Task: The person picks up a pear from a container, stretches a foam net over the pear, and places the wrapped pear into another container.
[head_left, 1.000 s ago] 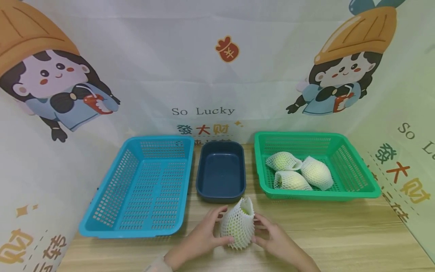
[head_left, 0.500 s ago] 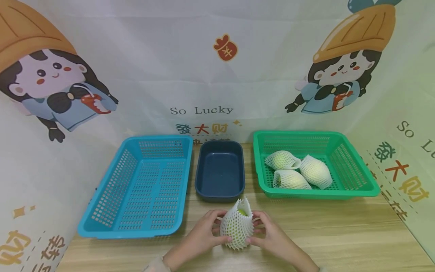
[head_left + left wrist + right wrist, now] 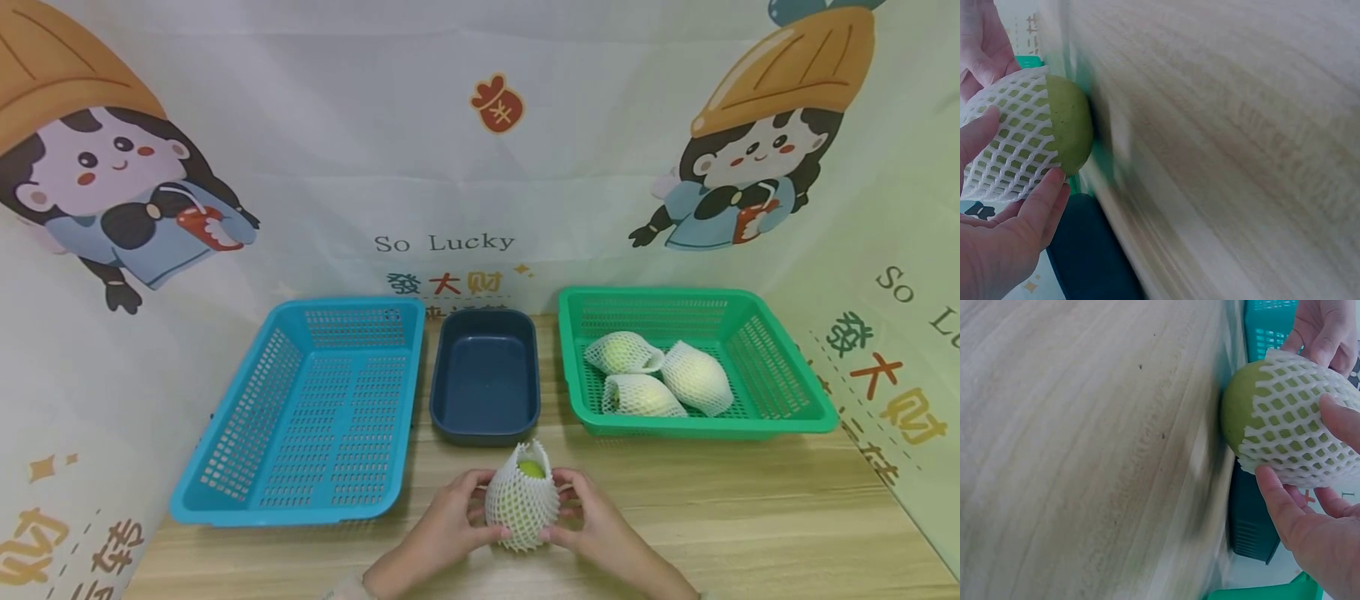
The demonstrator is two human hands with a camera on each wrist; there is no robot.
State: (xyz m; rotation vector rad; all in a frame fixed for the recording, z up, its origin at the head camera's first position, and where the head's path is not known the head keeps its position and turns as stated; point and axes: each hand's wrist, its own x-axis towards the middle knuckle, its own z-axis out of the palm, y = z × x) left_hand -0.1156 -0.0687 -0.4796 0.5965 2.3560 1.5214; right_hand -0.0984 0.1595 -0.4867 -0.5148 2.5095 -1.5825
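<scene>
An oval green fruit stands upright near the table's front, wrapped in a white foam net sleeve that gapes at the top. My left hand grips it from the left, thumb in front and fingers behind. From the right, my right hand holds it the same way, its thumb on the lower front of the net. In the left wrist view the fruit's bare rounded end sticks out of the net at the table. The right wrist view also shows this smooth green end beyond the net's edge.
A dark blue bin stands just behind the hands. To its left is a blue slotted basket; to its right a green basket carries three fruits in foam nets. A printed cloth hangs behind and at both sides.
My hands and the wrapped fruit have shifted slightly. The right thumb has moved left over the net's front, and more green shows in the net's top opening.
</scene>
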